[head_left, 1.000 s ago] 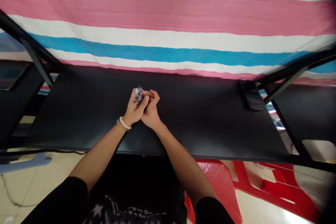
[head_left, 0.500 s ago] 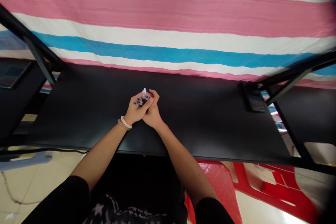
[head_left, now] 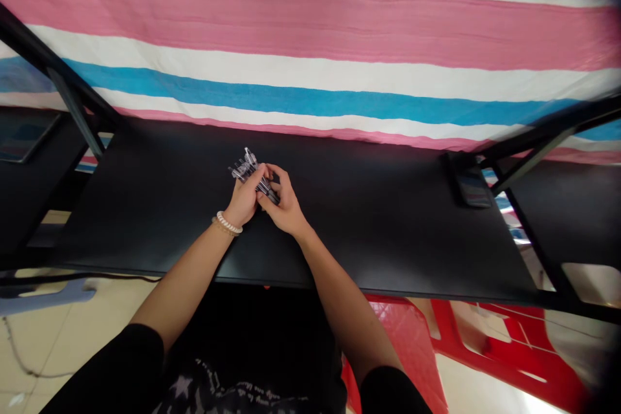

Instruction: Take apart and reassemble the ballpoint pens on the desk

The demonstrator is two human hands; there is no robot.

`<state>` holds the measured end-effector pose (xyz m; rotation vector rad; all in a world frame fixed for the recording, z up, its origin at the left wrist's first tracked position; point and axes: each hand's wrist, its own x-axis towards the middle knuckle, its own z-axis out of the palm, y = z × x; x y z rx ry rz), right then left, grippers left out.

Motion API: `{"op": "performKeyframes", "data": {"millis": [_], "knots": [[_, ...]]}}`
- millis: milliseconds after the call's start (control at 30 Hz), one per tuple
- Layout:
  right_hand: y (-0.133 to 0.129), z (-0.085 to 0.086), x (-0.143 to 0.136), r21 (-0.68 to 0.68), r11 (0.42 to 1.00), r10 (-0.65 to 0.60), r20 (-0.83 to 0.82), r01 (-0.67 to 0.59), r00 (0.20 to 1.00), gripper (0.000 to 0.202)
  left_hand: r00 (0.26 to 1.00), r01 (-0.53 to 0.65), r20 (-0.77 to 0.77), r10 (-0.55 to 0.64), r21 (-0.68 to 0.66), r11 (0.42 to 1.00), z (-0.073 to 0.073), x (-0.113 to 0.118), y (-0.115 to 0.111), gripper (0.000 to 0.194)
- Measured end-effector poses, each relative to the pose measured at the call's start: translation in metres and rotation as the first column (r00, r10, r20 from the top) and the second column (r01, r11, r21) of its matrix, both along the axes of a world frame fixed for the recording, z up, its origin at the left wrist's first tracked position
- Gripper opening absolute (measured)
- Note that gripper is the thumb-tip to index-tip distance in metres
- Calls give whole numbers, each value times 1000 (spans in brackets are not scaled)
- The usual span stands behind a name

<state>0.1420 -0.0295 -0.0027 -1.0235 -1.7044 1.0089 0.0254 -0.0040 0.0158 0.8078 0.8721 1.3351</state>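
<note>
A bundle of several pens (head_left: 246, 167), dark with clear and grey parts, is held in both hands above the black table (head_left: 378, 220). My left hand (head_left: 246, 197) is closed around the bundle, its thumb lying across the pens. The clip ends fan out to the upper left, past the left fingers. My right hand (head_left: 285, 206) grips the lower right end of the bundle between thumb and fingers. Parts of the pens are hidden behind the fingers.
A dark phone-like device (head_left: 469, 180) lies near the table's right end. A striped sheet (head_left: 310, 26) hangs behind the table. Black metal braces (head_left: 72, 110) rise at both ends. A red stool (head_left: 405, 343) stands below the front edge.
The bundle has tilted from pointing towards me to lying diagonally, showing more of its length. My right hand has come round from under the left to grip its lower end.
</note>
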Motion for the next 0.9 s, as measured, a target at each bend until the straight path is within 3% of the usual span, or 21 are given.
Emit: {"op": "performKeyframes", "data": {"millis": [200,367,567,733,900], "knots": [[2,-6,-2,97,995,-29,49,25,998,56,1000,-2,1,2,-36,999,-1,-2,1,33],[1,-6,-4,103,993,-70,167,53,983,45,999,-35,-3,34,-91,995,-3,-3,2,27],[-1,-4,-2,113,986,-152,282,125,947,43,993,105,53,-101,-74,992,-1,-2,2,40],[0,-10,-4,143,975,-218,440,171,871,50,993,103,67,-99,-52,993,-4,1,0,46],[0,-3,-6,116,985,-174,631,130,756,52,995,51,93,-43,-84,995,-5,4,-2,48]]}}
